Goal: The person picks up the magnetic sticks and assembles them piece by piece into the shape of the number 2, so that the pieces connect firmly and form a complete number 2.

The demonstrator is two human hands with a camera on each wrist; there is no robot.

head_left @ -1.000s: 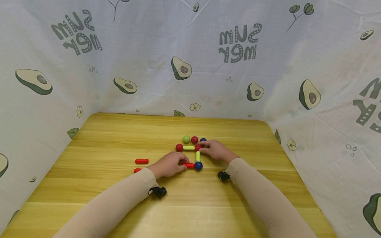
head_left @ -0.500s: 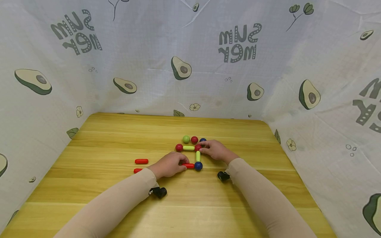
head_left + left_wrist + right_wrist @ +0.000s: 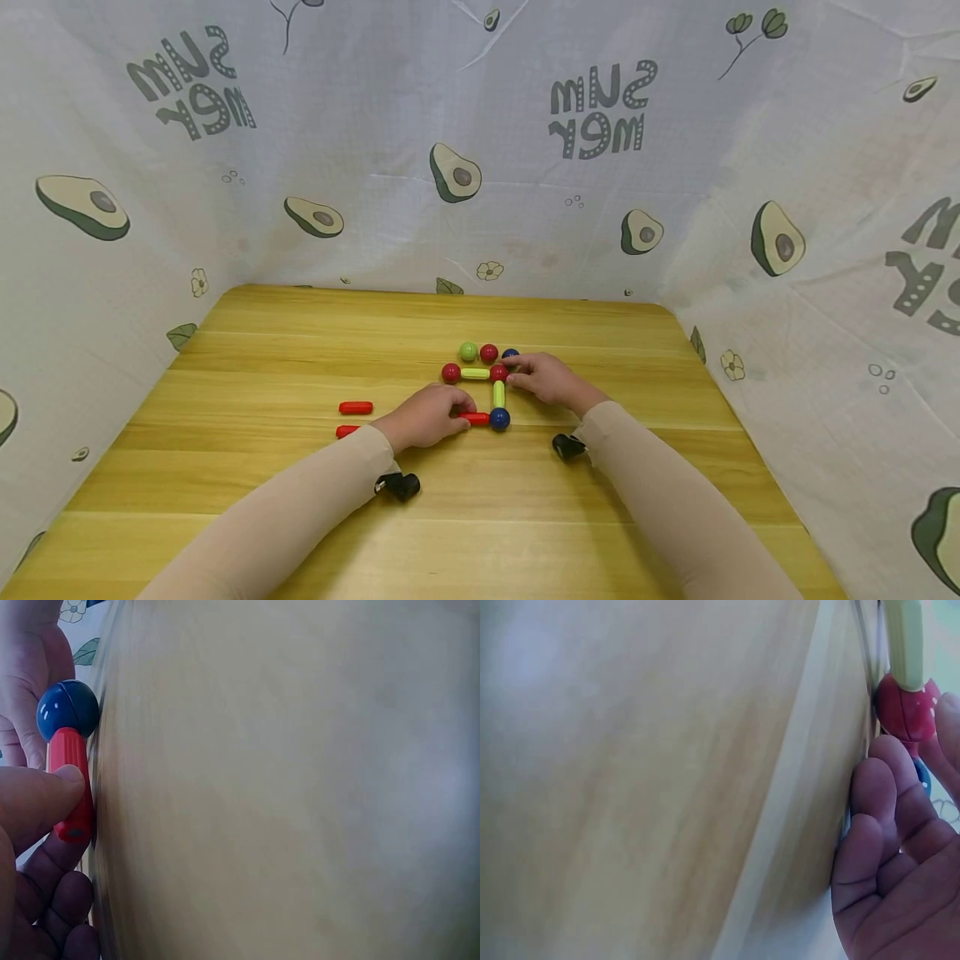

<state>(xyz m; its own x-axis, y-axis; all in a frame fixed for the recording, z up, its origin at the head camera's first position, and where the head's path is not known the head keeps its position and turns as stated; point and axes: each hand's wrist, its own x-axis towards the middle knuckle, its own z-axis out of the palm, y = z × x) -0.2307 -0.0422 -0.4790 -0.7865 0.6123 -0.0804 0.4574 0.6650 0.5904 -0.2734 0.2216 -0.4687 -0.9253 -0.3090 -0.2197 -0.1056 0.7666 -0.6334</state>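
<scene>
My left hand (image 3: 426,415) pinches a red magnetic stick (image 3: 477,418) between thumb and fingers; its far end meets a blue ball (image 3: 499,419). From that ball a yellow-green stick (image 3: 498,394) runs back to a red ball (image 3: 498,373). Another yellow-green stick (image 3: 475,374) joins it to a second red ball (image 3: 451,373) on the left. My right hand (image 3: 547,379) is at the corner red ball, thumb and index finger loosely spread around it. In the right wrist view the thumb lies very close to this ball (image 3: 906,709); contact is unclear.
Behind the joined pieces sit a green ball (image 3: 468,352), a red ball (image 3: 489,353) and a partly covered blue ball (image 3: 511,353). Left of my left hand lie a red stick (image 3: 356,407) and another red stick (image 3: 347,431), partly hidden by the sleeve. Printed cloth (image 3: 390,250) surrounds the wooden table (image 3: 465,533).
My right hand has shifted slightly to the right and its thumb has eased back from the corner red ball. My left hand keeps its pinch on the red stick.
</scene>
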